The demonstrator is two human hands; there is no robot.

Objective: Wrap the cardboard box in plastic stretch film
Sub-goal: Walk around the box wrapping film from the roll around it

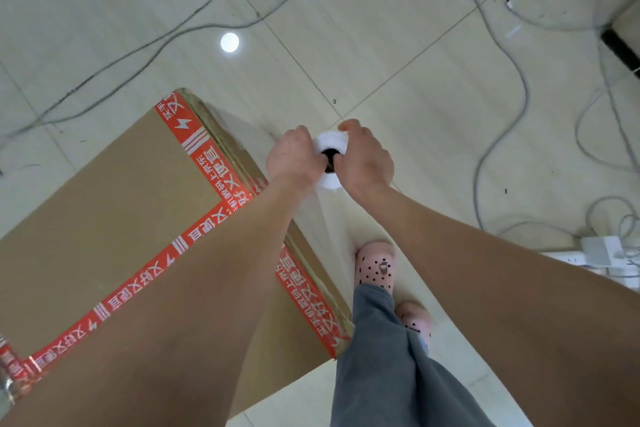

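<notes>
A tall brown cardboard box (97,219) with red printed tape along its edges stands on the floor at the left. To its right I hold a white roll of stretch film (330,146) upright, its dark core facing me. My left hand (292,158) grips the roll's left side and my right hand (365,158) grips its right side, fingers curled round it. A clear sheet of film (325,219) runs from the roll back along the box's right side.
The floor is pale tile (398,46). Grey cables (512,63) loop across it ahead and to the right. A white power strip (602,255) lies at the right edge. My feet in pink perforated shoes (375,265) stand beside the box's right side.
</notes>
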